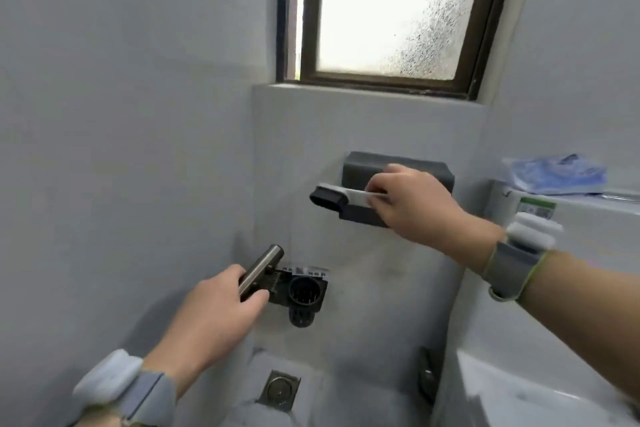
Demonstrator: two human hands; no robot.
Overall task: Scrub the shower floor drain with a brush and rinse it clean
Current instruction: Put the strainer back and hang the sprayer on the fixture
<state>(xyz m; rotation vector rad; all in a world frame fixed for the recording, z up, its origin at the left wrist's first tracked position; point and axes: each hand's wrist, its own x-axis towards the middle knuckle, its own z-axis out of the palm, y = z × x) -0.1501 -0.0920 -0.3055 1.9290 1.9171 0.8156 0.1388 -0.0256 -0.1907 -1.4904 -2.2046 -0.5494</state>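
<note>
The square metal floor drain (280,387) lies in the grey floor at the bottom centre, well below both hands. My right hand (417,204) grips a brush (341,196) with a white handle and a dark head, held in front of a dark wall-mounted holder (398,166). My left hand (221,312) is closed on a brushed-metal sprayer handle (261,270), right beside a black wall bracket (306,291) with a round socket. Both wrists wear grey bands.
A frosted window (394,7) with a dark frame sits above the ledge. A white toilet tank (561,218) with a blue packet (557,173) on top stands at the right, its bowl (519,388) below. Grey walls close in on the left and back.
</note>
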